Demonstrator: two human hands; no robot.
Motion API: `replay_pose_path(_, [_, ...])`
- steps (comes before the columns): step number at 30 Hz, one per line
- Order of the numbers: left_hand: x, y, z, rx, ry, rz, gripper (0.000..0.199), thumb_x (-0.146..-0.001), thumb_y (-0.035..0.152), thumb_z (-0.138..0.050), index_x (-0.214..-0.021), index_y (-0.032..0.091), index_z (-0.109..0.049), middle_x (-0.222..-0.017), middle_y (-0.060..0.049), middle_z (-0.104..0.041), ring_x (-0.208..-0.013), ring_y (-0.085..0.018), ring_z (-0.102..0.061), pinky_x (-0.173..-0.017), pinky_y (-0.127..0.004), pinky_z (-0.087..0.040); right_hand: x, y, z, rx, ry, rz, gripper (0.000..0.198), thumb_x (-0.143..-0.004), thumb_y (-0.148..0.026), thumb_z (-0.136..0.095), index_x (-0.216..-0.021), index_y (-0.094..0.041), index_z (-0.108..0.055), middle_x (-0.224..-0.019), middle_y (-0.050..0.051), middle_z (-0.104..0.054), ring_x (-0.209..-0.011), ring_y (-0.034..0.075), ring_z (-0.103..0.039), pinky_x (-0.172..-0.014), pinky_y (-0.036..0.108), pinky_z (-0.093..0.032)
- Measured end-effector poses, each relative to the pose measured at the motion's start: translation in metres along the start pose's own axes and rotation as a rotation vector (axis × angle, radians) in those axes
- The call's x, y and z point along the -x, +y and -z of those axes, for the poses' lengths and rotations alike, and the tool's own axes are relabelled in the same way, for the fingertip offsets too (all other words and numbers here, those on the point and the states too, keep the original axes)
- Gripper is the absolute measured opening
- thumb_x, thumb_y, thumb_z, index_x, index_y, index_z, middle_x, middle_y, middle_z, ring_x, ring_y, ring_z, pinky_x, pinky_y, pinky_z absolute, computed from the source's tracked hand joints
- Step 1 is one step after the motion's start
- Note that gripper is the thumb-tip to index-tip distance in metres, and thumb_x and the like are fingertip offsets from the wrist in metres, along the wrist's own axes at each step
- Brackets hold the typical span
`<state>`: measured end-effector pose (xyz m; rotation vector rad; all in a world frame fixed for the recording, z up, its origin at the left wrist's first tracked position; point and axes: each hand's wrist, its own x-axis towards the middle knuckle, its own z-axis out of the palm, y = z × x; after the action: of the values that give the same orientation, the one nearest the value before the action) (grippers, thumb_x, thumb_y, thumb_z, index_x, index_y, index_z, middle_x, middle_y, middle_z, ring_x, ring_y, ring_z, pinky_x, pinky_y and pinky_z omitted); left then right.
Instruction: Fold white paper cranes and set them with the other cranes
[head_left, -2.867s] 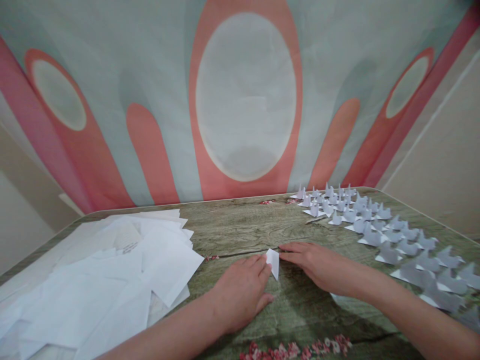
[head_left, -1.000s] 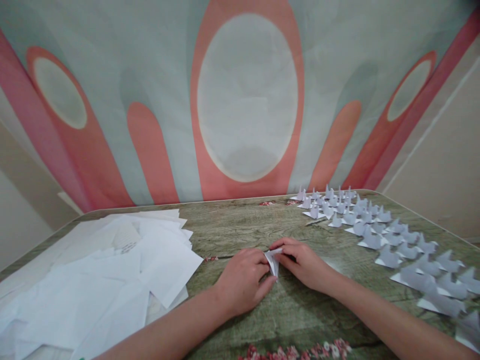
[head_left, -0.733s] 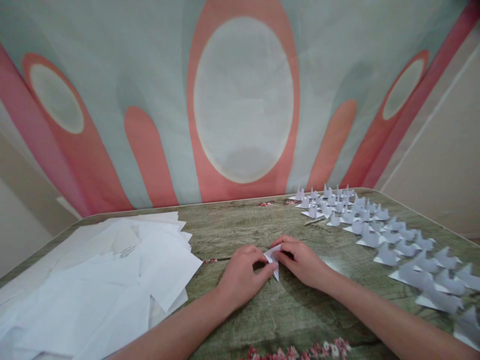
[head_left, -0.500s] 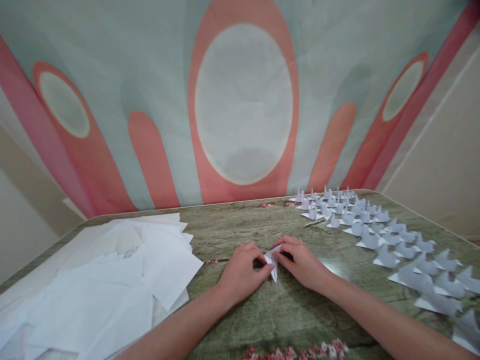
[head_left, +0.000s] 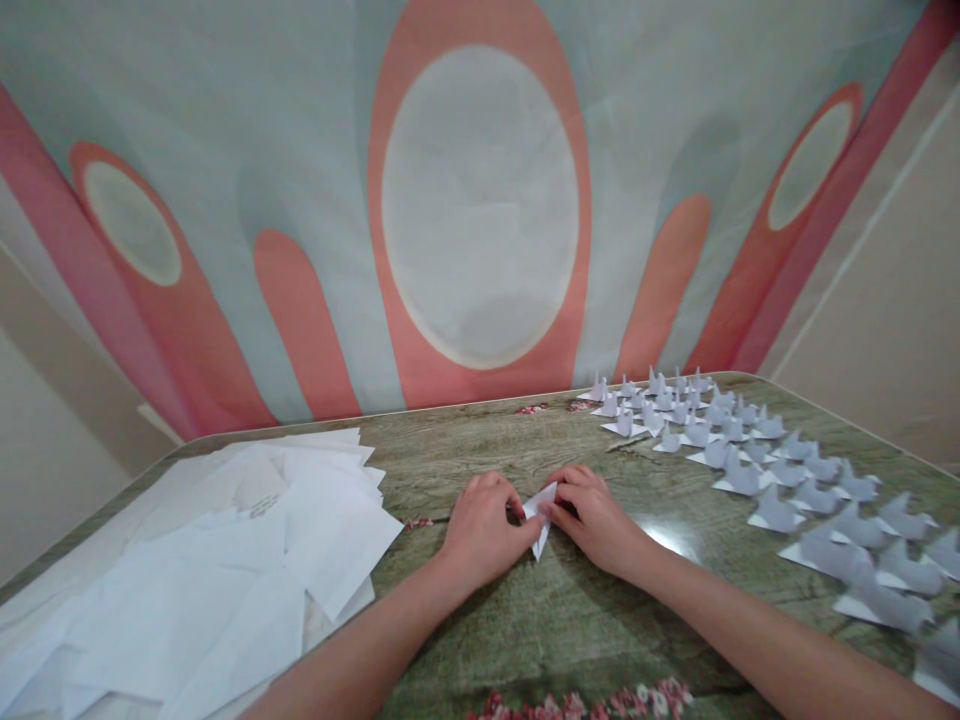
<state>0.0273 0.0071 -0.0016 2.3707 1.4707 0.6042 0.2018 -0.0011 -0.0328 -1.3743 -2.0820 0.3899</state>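
A small folded white paper [head_left: 541, 542], pointed at its near end, is held just above or on the table between my two hands. My left hand [head_left: 487, 525] pinches its left side, thumb on the near face and fingers behind. From the right, my right hand [head_left: 589, 510] grips the upper edge between thumb and fingers. Part of the paper is covered by the fingertips. Whether it touches the tabletop, I cannot tell.
A loose, overlapping pile of white paper sheets [head_left: 202, 570] covers the left of the wood-patterned table [head_left: 465, 440]. Several rows of folded paper birds [head_left: 742, 475] stand along the right side. Behind the table hangs a backdrop [head_left: 480, 200] with coral and pale shapes.
The folded paper has tilted and shifted slightly left between my hands, with more of its flat face showing. My left thumb has moved up across it. Both hands keep their hold.
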Motion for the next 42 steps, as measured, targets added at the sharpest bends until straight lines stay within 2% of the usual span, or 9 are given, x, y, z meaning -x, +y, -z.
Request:
replay_pose_path(3, [0.0030, -0.0002, -0.0013, -0.020, 0.025, -0.008, 0.022, -0.072, 0.040, -0.062, -0.069, 0.019, -0.056, -0.080, -0.003, -0.054, -0.083, -0.021, -0.051, -0.074, -0.033, -0.040, 0.0002, 0.0000, 0.0008, -0.011, -0.016, 0.008, 0.016, -0.085, -0.027, -0.054, -0.075, -0.019, -0.064, -0.092, 0.005, -0.060, -0.092, 0.020, -0.049, -0.079, 0.036, -0.036])
replay_pose_path(12, [0.0089, -0.0063, -0.0071, -0.004, 0.060, -0.051, 0.017, -0.075, 0.035, -0.062, -0.079, 0.020, -0.056, -0.085, -0.002, -0.055, -0.086, -0.020, -0.050, -0.075, -0.032, -0.039, -0.0007, 0.0012, 0.0041, -0.081, -0.068, 0.026, 0.016, -0.086, -0.027, -0.053, -0.080, -0.021, -0.066, -0.091, 0.003, -0.061, -0.089, 0.018, -0.051, -0.079, 0.034, -0.035])
replay_pose_path(20, [0.0088, -0.0077, -0.0073, 0.034, 0.038, -0.047, 0.021, -0.075, 0.037, -0.062, -0.089, 0.021, -0.060, -0.091, -0.003, -0.058, -0.090, -0.021, -0.051, -0.078, -0.034, -0.039, -0.0012, 0.0007, 0.0060, -0.101, -0.067, 0.011, 0.015, -0.085, -0.026, -0.054, -0.076, -0.021, -0.065, -0.090, 0.003, -0.062, -0.088, 0.018, -0.052, -0.079, 0.034, -0.035])
replay_pose_path(25, [0.0076, -0.0073, -0.0072, 0.073, 0.030, -0.033, 0.022, -0.078, 0.040, -0.058, -0.089, 0.021, -0.062, -0.090, -0.003, -0.059, -0.088, -0.020, -0.052, -0.078, -0.034, -0.039, -0.0011, -0.0017, 0.0065, -0.106, -0.056, 0.007, 0.011, -0.082, -0.025, -0.057, -0.077, -0.021, -0.065, -0.090, 0.003, -0.062, -0.088, 0.019, -0.053, -0.080, 0.034, -0.036])
replay_pose_path(32, [0.0070, -0.0089, -0.0076, 0.079, 0.013, -0.030, 0.016, -0.075, 0.028, -0.062, -0.089, 0.023, -0.062, -0.090, -0.002, -0.060, -0.090, -0.020, -0.052, -0.078, -0.032, -0.039, -0.0006, -0.0031, 0.0072, -0.105, -0.066, 0.017, 0.006, -0.079, -0.025, -0.061, -0.078, -0.021, -0.065, -0.090, 0.002, -0.062, -0.089, 0.019, -0.053, -0.080, 0.035, -0.035])
replay_pose_path(42, [0.0061, -0.0084, -0.0055, 0.099, -0.009, -0.011, 0.019, -0.075, 0.034, -0.062, -0.090, 0.023, -0.063, -0.090, -0.002, -0.061, -0.089, -0.020, -0.053, -0.079, -0.033, -0.039, -0.0008, -0.0056, 0.0066, -0.089, -0.062, 0.015, 0.005, -0.078, -0.021, -0.060, -0.077, -0.021, -0.065, -0.090, 0.002, -0.061, -0.089, 0.019, -0.053, -0.080, 0.036, -0.035])
